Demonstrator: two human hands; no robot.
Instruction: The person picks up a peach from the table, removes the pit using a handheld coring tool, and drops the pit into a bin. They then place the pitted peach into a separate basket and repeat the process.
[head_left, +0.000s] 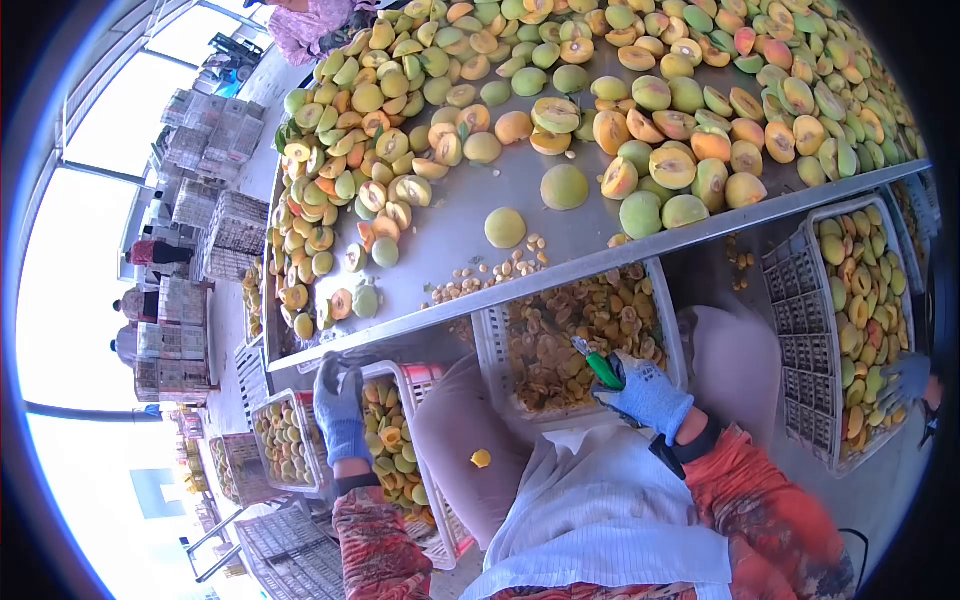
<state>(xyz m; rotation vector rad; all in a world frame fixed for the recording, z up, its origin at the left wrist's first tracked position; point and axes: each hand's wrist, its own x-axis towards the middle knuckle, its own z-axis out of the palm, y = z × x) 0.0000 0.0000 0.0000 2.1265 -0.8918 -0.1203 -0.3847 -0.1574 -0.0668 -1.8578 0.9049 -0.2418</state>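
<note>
My left hand [341,408], in a blue glove, is over the edge of a crate [408,385] of halved fruit. Its fingers look apart and I see nothing in them. In my gloved right hand [650,395] is a green-handled hand tool [603,369] with a short metal tip, pointing up and left. Below that tip, a white crate [492,350] between my knees holds brownish-yellow pits and scraps. On the metal table [455,215] ahead lie many yellow-green peach-like fruits [565,187], whole and halved, with loose pits [500,270] near the front edge.
At right, another person's gloved hand [905,382] touches fruit in a tall crate [808,350]. Another fruit crate [287,440] stands at far left. A yellow scrap [481,458] lies on my thigh. Stacked crates [235,235] and people are in the left background. The table's raised metal rim [600,262] crosses before me.
</note>
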